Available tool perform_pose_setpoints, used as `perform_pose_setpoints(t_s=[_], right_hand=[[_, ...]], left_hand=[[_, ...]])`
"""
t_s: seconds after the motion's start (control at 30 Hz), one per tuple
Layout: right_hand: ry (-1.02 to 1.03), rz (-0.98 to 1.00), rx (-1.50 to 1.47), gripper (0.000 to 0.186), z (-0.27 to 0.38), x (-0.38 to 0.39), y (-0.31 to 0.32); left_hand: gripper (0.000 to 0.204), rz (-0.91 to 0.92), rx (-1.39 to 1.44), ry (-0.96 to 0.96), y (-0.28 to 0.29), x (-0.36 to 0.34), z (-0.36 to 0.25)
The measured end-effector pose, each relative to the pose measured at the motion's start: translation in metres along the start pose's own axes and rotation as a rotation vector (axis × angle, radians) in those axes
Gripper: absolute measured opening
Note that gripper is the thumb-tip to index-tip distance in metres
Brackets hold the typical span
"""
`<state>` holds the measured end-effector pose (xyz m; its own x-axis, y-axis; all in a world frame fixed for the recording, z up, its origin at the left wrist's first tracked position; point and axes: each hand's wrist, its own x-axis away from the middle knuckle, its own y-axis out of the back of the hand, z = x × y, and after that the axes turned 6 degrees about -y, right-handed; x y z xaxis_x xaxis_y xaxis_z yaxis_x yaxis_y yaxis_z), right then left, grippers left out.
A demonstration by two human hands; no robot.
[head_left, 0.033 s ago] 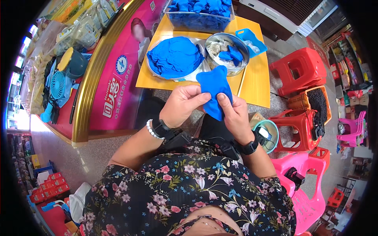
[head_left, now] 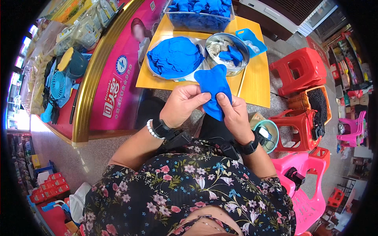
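Between my two hands is a blue felt piece [head_left: 214, 83] with pointed corners at its top, held upright in front of the table's near edge. My left hand [head_left: 182, 103] pinches its left side between thumb and fingers. My right hand [head_left: 235, 112] grips its lower right side, thumb on the front. Just beyond, a pile of flat blue felt pieces [head_left: 173, 56] lies on a round plate. To the right of that pile stands a round metal tin [head_left: 233, 70] with whitish material and some blue pieces inside.
A clear plastic box [head_left: 199, 22] full of blue pieces sits at the table's [head_left: 258, 86] far side, near a small blue basket [head_left: 256, 48]. Red stools [head_left: 301, 70], a pale green bin [head_left: 271, 141] and a pink chair [head_left: 311, 200] stand right. A pink gold-edged counter [head_left: 106, 86] borders the left.
The top of the blue felt piece has tipped slightly to the left and up. Both hands keep their grip nearly in place.
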<state>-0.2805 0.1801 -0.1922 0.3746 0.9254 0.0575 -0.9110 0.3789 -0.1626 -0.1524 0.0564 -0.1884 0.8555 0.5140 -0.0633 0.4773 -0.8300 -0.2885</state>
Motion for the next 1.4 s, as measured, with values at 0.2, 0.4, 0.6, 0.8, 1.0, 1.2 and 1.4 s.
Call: perform_pose_setpoints(t_s=[0.2, 0.4, 0.6, 0.8, 1.0, 1.2, 1.4], right_hand=[[0.016, -0.112, -0.176, 0.026, 0.006, -0.002, -0.011], [0.045, -0.035, -0.08, 0.027, 0.004, -0.002, -0.001], [-0.002, -0.073, -0.099, 0.028, 0.005, 0.001, 0.004], [0.001, -0.13, -0.066, 0.03, 0.004, 0.002, 0.002], [0.005, -0.131, -0.054, 0.033, 0.002, 0.001, -0.001], [-0.038, -0.13, -0.109, 0.038, -0.001, 0.001, 0.001], [-0.038, -0.152, -0.052, 0.041, -0.001, 0.0, 0.0]], left_hand=[[0.017, -0.017, -0.232, -0.089, -0.002, 0.002, -0.004], [0.018, -0.001, -0.336, 0.013, -0.009, 0.005, -0.008], [0.017, 0.002, 0.121, 0.105, -0.006, 0.007, -0.006], [0.019, 0.075, 0.069, 0.087, -0.001, 0.007, -0.003], [0.018, 0.09, 0.103, 0.115, -0.003, 0.005, -0.002], [0.016, 0.095, 0.132, 0.133, -0.004, 0.004, 0.002], [0.017, 0.082, 0.041, 0.14, -0.01, 0.004, 0.003]])
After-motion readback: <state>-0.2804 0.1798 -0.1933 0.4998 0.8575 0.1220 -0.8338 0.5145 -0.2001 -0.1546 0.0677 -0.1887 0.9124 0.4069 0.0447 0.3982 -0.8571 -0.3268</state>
